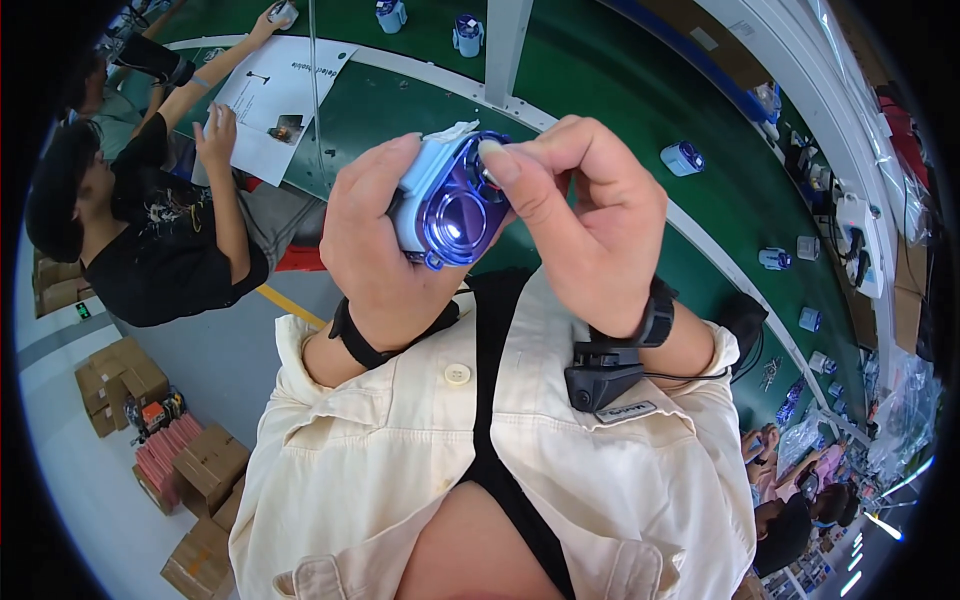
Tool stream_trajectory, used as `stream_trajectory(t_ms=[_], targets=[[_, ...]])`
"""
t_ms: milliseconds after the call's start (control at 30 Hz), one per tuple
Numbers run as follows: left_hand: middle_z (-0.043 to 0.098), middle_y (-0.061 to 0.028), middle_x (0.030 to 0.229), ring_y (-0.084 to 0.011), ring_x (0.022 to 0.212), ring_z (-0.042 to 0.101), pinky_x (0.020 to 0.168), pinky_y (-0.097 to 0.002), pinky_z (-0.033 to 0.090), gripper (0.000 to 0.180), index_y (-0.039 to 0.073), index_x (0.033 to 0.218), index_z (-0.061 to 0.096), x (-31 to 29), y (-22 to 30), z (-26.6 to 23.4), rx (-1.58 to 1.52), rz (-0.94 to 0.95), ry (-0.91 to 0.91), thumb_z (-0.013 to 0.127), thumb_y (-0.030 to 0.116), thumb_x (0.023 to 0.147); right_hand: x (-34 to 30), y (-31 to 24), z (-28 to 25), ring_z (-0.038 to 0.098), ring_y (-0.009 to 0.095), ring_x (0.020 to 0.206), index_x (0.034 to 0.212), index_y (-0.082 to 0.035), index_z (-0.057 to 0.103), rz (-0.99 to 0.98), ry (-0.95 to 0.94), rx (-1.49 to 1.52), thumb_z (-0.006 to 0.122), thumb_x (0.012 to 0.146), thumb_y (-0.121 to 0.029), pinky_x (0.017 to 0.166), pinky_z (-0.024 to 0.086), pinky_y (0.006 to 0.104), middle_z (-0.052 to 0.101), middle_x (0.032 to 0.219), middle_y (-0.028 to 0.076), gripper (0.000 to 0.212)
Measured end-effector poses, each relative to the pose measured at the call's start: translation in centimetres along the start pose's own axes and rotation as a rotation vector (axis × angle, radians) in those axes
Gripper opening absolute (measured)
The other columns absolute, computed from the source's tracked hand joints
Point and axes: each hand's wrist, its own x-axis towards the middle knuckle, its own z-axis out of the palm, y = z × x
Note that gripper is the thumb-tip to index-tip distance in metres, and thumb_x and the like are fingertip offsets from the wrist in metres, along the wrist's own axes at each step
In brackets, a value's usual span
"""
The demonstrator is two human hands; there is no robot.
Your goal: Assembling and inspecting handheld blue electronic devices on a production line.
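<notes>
A small light-blue plastic device (416, 212) with a shiny violet-blue front is held up before my chest. A round lens-like ring (457, 221) fills the lower part of that front, and a small loop sticks out at its lower corner. My left hand (375, 225) is wrapped round the device's left side and underside. At the upper right of the front, the thumb and fingers of my right hand (592, 215) are pinched together; what they grip is hidden. A crumpled whitish scrap (452, 131) shows at the device's top edge.
Beyond my hands runs a green conveyor belt (590, 75) with pale rails, carrying several similar blue devices (683, 158). A metal post (507, 50) rises beside it. At left a co-worker (150, 215) reaches over a white printed sheet (282, 100). Cardboard boxes (210, 468) stand lower left.
</notes>
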Motion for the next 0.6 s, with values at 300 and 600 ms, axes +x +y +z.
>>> stream_trajectory(t_ms=[300,600], targets=[[0.063,-0.0153,0.103,-0.0306,0.089,0.064,0.074,-0.0356,0.053,0.07,0.002,0.116,0.053,-0.3,0.6,0.0,0.03,0.007,0.063,0.089,0.019,0.059,-0.4,1.3,0.7,0.056,0.007,0.071,0.088,0.002,0.061,-0.134,0.046,0.032,0.065,0.089,-0.001,0.061,0.047,0.0196,0.059,0.083,0.004,0.005],[0.062,-0.0149,0.106,-0.0293,0.092,0.062,0.078,-0.0349,0.051,0.07,0.002,0.118,0.05,-0.5,-0.3,-0.1,0.039,0.03,0.113,0.088,0.017,0.061,0.3,-1.2,-0.8,0.059,0.013,0.068,0.09,0.003,0.068,-0.365,-0.035,-0.297,0.069,0.081,0.002,0.062,0.043,0.0234,0.065,0.078,0.008,0.009]])
